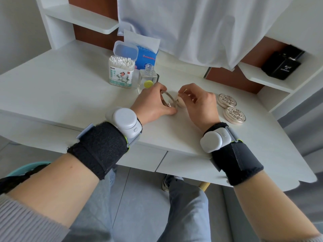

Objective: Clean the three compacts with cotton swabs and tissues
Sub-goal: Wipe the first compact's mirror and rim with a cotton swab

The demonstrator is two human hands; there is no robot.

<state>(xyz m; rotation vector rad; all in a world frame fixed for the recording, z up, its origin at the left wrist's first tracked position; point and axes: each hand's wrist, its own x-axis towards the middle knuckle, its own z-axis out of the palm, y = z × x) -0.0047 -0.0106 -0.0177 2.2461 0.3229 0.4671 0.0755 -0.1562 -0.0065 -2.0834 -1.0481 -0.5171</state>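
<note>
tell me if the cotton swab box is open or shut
Open: the clear lid of the cotton swab box stands flipped up behind it, and the white swab tips are exposed at the top.

Looking like home vanity corner. Showing white bench [70, 81] with built-in shelves [83, 16], black perfume box [281, 65] on side shelf [262, 79], cotton swab box [121, 72], tissue pack [147, 56], clear bottle [148, 75], white cloth [192, 23] hanging overhead.

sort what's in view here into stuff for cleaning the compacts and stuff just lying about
For the job: open compact, gripped by left hand; cotton swab, pinched by right hand; far closed compact; near closed compact; swab box; tissue pack.
Lying about: glass bottle (use unclear); yellow cap; black box on shelf; hanging white cloth.
</note>
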